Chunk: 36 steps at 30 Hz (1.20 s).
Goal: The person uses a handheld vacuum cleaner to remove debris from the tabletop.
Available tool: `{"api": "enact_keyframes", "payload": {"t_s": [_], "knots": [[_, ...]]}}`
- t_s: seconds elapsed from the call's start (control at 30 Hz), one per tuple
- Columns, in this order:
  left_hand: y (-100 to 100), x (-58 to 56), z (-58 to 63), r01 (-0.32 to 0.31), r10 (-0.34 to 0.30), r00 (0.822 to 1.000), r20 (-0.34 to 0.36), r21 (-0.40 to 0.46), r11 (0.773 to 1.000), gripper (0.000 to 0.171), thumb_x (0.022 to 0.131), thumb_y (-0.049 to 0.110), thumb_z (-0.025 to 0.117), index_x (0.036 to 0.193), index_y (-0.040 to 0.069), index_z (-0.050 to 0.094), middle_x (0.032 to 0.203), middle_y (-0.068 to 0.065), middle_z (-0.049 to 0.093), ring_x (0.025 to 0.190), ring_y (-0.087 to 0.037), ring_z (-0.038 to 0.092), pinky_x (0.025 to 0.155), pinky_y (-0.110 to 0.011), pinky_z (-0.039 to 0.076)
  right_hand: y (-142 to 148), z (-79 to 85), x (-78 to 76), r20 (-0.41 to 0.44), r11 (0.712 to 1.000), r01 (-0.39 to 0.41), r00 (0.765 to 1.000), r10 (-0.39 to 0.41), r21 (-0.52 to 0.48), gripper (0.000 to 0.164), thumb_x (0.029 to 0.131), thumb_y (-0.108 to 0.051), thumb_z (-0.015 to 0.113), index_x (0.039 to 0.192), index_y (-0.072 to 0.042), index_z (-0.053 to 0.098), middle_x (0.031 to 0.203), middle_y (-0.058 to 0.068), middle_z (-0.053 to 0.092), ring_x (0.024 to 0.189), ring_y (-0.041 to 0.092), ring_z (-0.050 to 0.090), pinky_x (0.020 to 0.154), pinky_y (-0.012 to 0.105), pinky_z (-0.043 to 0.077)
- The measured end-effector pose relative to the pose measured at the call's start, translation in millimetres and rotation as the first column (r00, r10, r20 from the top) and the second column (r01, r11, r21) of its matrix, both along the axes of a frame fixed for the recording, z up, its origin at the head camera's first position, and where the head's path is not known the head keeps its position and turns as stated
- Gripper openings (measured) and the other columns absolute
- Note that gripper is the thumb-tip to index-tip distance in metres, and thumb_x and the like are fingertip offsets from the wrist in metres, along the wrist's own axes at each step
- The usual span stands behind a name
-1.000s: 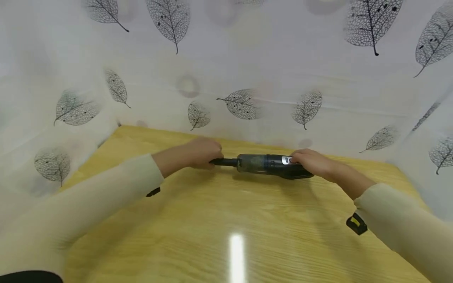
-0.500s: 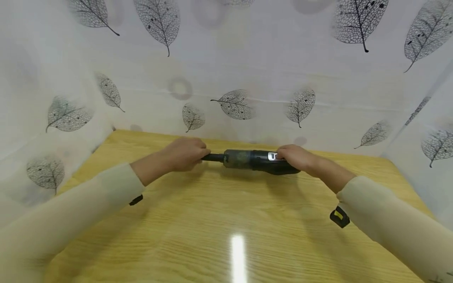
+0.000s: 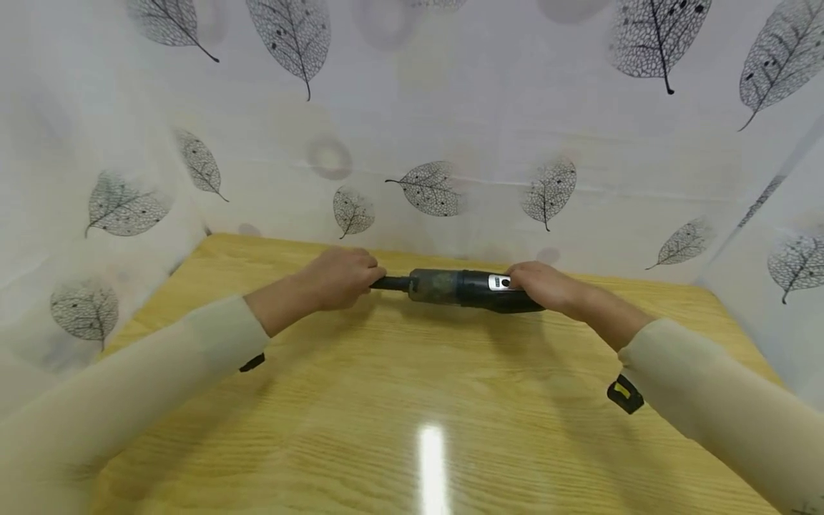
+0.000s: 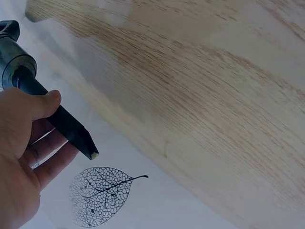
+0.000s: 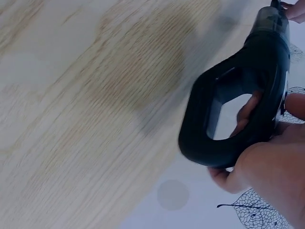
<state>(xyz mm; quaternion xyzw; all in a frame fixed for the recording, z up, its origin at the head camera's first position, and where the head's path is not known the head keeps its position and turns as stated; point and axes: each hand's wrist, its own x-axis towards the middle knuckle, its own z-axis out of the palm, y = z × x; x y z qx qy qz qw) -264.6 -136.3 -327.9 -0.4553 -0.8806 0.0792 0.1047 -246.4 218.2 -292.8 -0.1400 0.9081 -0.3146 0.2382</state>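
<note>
A black handheld vacuum cleaner (image 3: pixel 483 289) with a see-through dust cup (image 3: pixel 434 286) is held level above the table, near its far edge. My left hand (image 3: pixel 337 279) grips its narrow black nozzle (image 4: pixel 69 126); in the left wrist view the thumb lies over the nozzle and the fingers sit beneath, with the slanted tip sticking out past them. My right hand (image 3: pixel 547 286) holds the handle end, thumb beside the silver button panel (image 3: pixel 500 282). In the right wrist view the loop handle (image 5: pixel 190 124) shows, with fingertips visible through its opening.
The wood-grain table (image 3: pixel 386 400) stretches toward me, with a bright light reflection on it. White leaf-printed sheeting (image 3: pixel 270 143) stands behind the table and along both sides. Dark wrist gear (image 3: pixel 624 395) hangs below the right sleeve.
Both hands and the vacuum cleaner have shifted slightly left, mostly in the first half second. The view has also shifted a little. Both hands keep their hold.
</note>
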Motion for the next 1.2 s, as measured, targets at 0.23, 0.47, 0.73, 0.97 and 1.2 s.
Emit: {"api": "enact_keyframes", "payload": {"t_s": [0.23,0.47,0.73,0.97,1.2], "knots": [[-0.4,-10.6,-10.0,-0.064,0.057,0.994,0.091,0.081,0.995,0.025,0.081,0.012,0.082,0.104,0.010,0.073,0.097,-0.008,0.074,0.089,-0.024,0.070,0.075,-0.039,0.061,7.4,-23.4,3.2,-0.289,0.971,-0.240,0.928,0.235,0.019,0.028,0.103,-0.005,0.049,0.128,0.007,0.052,0.109,0.017,0.060,0.093,0.026,0.051,0.082,0.041,0.042],[-0.2,-14.5,-15.0,-0.038,0.035,0.998,0.046,0.052,0.998,0.019,0.084,0.005,0.077,0.101,0.010,0.073,0.091,-0.008,0.074,0.082,-0.024,0.069,0.066,-0.038,0.060,9.9,-43.0,9.9,-0.443,0.956,-0.226,0.849,0.288,0.187,0.033,0.103,-0.011,0.054,0.134,-0.002,0.049,0.128,0.019,0.058,0.110,0.037,0.048,0.084,0.051,0.034],[6.2,-18.8,-18.3,-0.029,0.026,0.999,0.046,0.052,0.998,0.017,0.085,0.000,0.073,0.100,0.009,0.074,0.090,-0.008,0.073,0.080,-0.024,0.069,0.068,-0.038,0.060,13.0,-52.0,12.4,-0.441,0.938,-0.189,0.844,0.306,0.289,0.037,0.099,-0.013,0.063,0.133,-0.002,0.052,0.128,0.019,0.058,0.118,0.038,0.048,0.092,0.058,0.032],[4.5,-22.9,-17.6,-0.107,0.094,0.984,0.153,0.080,0.991,0.029,0.083,0.008,0.078,0.112,0.008,0.073,0.103,-0.010,0.072,0.092,-0.028,0.069,0.077,-0.042,0.060,20.6,-56.8,12.5,-0.478,0.934,-0.181,0.819,0.317,0.309,0.042,0.098,-0.019,0.066,0.135,-0.003,0.054,0.132,0.018,0.060,0.124,0.040,0.051,0.102,0.066,0.032],[-32.1,-0.5,-12.6,-0.208,0.188,0.970,0.152,0.130,0.970,0.048,0.093,0.032,0.072,0.130,0.004,0.062,0.123,-0.017,0.066,0.116,-0.036,0.061,0.104,-0.051,0.049,55.3,-47.6,29.8,-0.559,0.952,-0.060,0.798,0.227,0.300,0.049,0.100,-0.031,0.062,0.141,-0.008,0.050,0.142,0.018,0.052,0.135,0.042,0.041,0.106,0.073,0.022]]}}
